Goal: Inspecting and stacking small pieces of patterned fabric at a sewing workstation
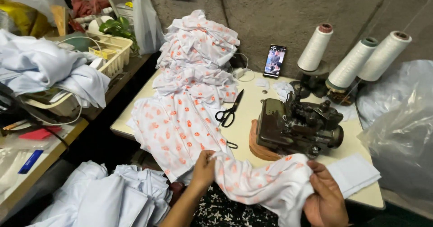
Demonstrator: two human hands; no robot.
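A white cloth piece with orange prints (266, 182) is stretched between my two hands at the near edge of the table. My left hand (204, 169) pinches its left end. My right hand (325, 199) grips its right end from below. Just beyond the cloth sits a dark brown overlock sewing machine (297, 127). A tall stack of the same printed cloth (191, 82) spills over the table's left side toward my left hand.
Black scissors (229, 111) lie between the stack and the machine. Three white thread cones (352, 57) stand behind it, a lit phone (274, 61) leans on the wall. White folded cloth (354, 173), a plastic bag (401, 127), a basket (110, 55), and white garments (108, 197) surround the table (246, 139).
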